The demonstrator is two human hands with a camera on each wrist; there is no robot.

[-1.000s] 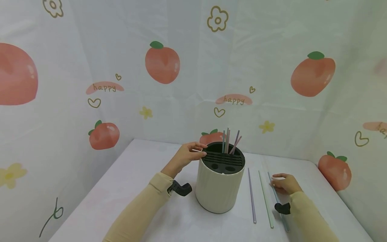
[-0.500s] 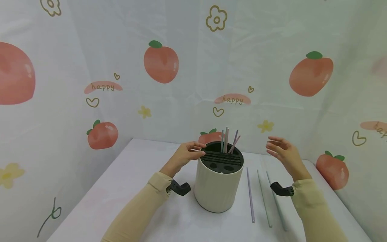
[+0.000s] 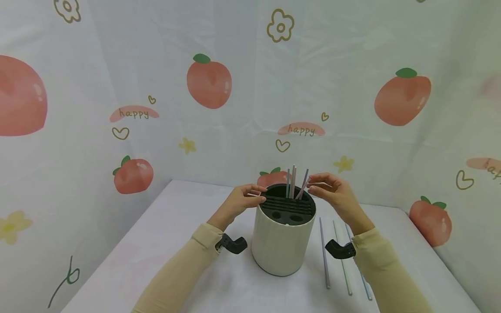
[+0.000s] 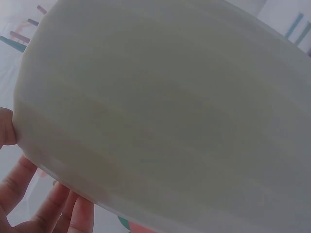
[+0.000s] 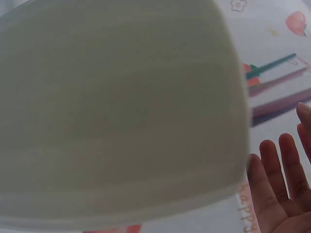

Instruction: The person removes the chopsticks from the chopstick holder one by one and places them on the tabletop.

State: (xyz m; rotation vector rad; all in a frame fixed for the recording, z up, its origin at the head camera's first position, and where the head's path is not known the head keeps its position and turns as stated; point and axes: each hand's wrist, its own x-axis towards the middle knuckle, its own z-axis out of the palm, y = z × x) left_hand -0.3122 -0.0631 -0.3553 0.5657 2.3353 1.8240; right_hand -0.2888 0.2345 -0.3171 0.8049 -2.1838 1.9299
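A round cream utensil holder with a black slotted top stands on the white table. Several thin pastel sticks rise from its large back opening, one pink stick leaning right. My left hand rests relaxed against the holder's left rim; in the left wrist view its fingers lie along the holder's side. Beside the leaning pink stick is my right hand, thumb and forefinger apart at its upper end. The right wrist view shows straight fingers close to the sticks.
Right of the holder, three sticks lie lengthwise on the table: a purple stick, a green stick and a blue stick partly hidden by the right forearm. A white curtain printed with peaches hangs behind the table.
My right hand has lifted away from the blue stick on the table and moved up and left to the sticks in the holder. The left hand has stayed at the rim.
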